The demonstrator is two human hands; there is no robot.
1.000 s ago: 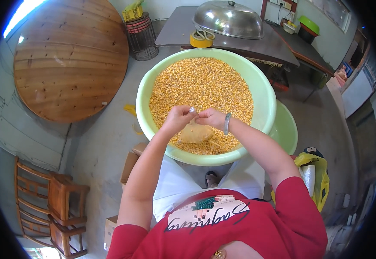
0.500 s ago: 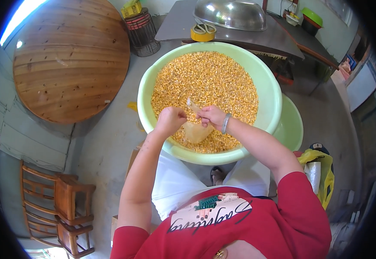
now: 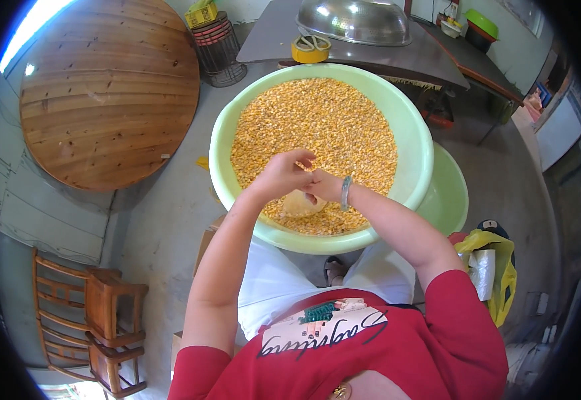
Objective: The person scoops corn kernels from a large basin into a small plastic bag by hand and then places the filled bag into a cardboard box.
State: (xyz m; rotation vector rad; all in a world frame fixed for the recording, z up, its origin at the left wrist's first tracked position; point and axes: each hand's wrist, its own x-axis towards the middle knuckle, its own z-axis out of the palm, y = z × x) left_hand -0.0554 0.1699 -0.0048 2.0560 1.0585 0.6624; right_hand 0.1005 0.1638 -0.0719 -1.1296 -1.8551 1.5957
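A large pale green tub (image 3: 421, 155) full of yellow corn kernels (image 3: 317, 113) stands in front of my legs. A translucent plastic bag (image 3: 302, 205) rests low on the kernels near the tub's front side, its lower part bulging. My right hand (image 3: 326, 186), with a bangle at the wrist, is closed round the bag's gathered neck. Across that neck lies my left hand (image 3: 285, 175), touching the right one, its fingers bent and closed. The neck is hidden behind the hands, and what the left fingers hold cannot be made out.
Beyond the tub is a grey table (image 3: 264, 40) with a metal bowl (image 3: 354, 20) upside down and a yellow tape roll (image 3: 310, 52). Another green basin (image 3: 452, 193) and a yellow plastic bag (image 3: 502, 293) are at right. At left stand a round wooden tabletop (image 3: 110, 93) and wooden chairs (image 3: 107, 307).
My left hand has moved up and to the right, over the bag's neck and against my right hand. The neck's tip, visible before, is now covered. The bag's body remains on the kernels.
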